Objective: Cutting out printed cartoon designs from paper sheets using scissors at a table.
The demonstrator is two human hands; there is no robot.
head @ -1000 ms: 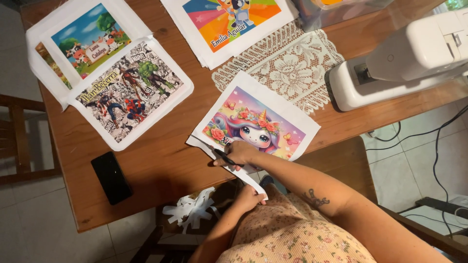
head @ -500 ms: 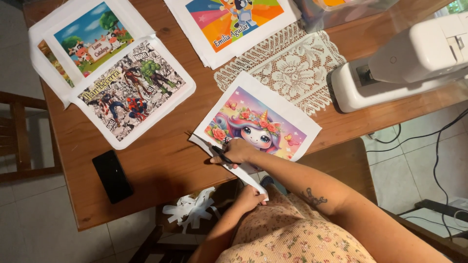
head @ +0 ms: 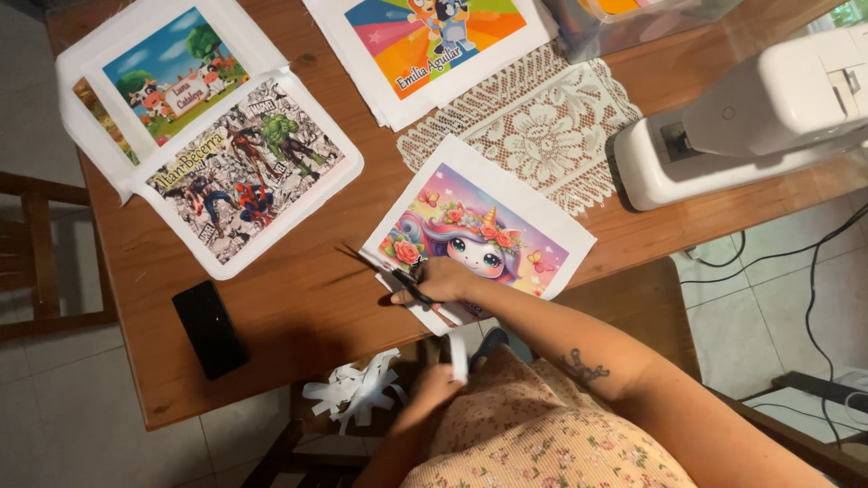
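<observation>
Head view is showing me leaning over the brown wooden table [head: 298, 307], and my right hand [head: 443, 280] is closing around the handles of the black-handled scissors [head: 384, 268], fingers curled through them so the hand is nearly shut; the blades are pointing up and to the left and appear parted a little, running along the lower-left white border of the unicorn print on white sheet material [head: 484, 235], which is lying flat near the table's near edge, just beside the cream lace doily [head: 533, 126]; my left hand [head: 434, 389] is sitting below the table edge, fingers pinching a narrow white strip [head: 458, 352] that is hanging from the sheet's lower corner; whether that strip is wholly cut free I cannot tell; a heap of white offcuts [head: 353, 389] is lying on the dark seat below. I am judging the main risk to be the blades drifting inward, since the white margin is thin beside the coloured picture and a small wobble would be nicking the artwork; the sheet is overhanging the edge and nothing is pinning it down, so a tug on the strip could be sliding it or tearing the corner raggedly; my left fingers are also close under the cutting line; the black phone [head: 210, 327] is resting near the edge, where a stray elbow could be knocking it off.
</observation>
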